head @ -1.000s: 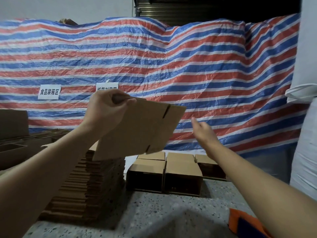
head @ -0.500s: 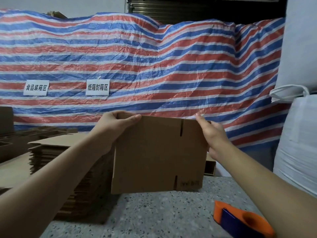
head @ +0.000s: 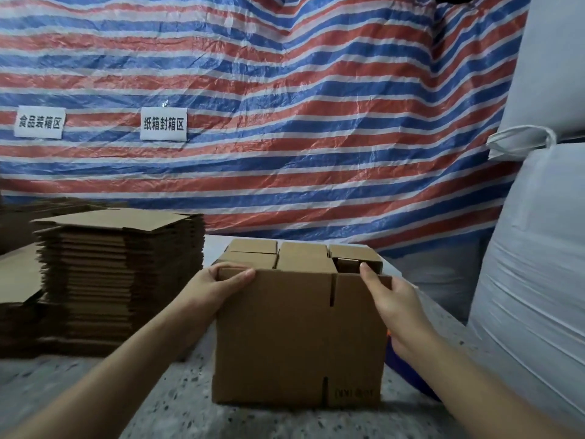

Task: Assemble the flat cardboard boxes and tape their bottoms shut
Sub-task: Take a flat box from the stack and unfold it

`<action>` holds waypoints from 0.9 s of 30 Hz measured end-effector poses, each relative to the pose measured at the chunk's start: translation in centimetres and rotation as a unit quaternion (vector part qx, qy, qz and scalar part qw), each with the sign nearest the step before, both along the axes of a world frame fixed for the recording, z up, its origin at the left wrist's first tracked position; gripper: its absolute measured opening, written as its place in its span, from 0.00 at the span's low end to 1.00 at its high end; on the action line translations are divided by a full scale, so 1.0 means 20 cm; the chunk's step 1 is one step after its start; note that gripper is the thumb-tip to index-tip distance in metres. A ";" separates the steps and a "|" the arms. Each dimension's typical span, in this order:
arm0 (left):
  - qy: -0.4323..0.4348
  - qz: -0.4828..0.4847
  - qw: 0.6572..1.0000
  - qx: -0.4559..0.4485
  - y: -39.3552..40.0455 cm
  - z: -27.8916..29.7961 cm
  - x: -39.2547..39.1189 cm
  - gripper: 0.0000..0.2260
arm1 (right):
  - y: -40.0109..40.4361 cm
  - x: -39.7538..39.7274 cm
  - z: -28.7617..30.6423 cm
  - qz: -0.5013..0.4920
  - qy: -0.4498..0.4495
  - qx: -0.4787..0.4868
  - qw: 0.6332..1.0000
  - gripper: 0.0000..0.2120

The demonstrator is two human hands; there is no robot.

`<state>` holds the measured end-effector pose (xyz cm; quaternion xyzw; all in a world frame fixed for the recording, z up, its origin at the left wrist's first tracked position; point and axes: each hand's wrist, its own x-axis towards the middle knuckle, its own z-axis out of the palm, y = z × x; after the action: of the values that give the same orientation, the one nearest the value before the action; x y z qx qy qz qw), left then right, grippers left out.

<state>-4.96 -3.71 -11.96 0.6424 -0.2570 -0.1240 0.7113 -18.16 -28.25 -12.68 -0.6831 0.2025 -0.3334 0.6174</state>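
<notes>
Head view | left hand (head: 211,291) pinches flat box (head: 297,340) top corner | right hand (head: 391,304) grips opposite corner

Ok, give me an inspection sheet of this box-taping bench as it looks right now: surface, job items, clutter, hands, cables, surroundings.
Surface: speckled stone bench top.
Job's things: flat box blank held upright on the bench; stack of flat blanks at left; assembled boxes behind the blank.
Clutter: orange and blue object, mostly hidden behind the right forearm; cannot identify.
Hands: left hand grips the blank's top left corner; right hand holds its top right edge.
Cables: nothing seen.
Surroundings: striped tarp with two paper signs; white bulk sacks at right.
</notes>
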 end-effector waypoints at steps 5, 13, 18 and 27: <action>0.006 -0.037 0.999 0.034 0.00 0.05 0.03 0.12 | 0.01 0.00 0.00 0.009 0.000 0.045 0.999 0.22; 0.033 -0.014 0.996 0.085 -0.06 0.09 0.05 0.16 | 0.05 0.01 -0.03 -0.001 -0.011 0.098 0.995 0.27; 0.071 -0.017 0.994 0.076 -0.06 0.10 0.03 0.15 | 0.06 0.01 -0.03 -0.024 -0.015 0.097 0.995 0.17; 0.155 -0.029 0.987 -0.017 -0.12 0.04 -0.08 0.10 | 0.02 -0.03 -0.03 0.175 -0.038 0.050 0.983 0.24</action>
<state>-6.51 -6.05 -11.17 0.5952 -0.1641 -0.2381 0.7498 -18.82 -27.81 -13.29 -0.6634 0.0729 -0.2355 0.7064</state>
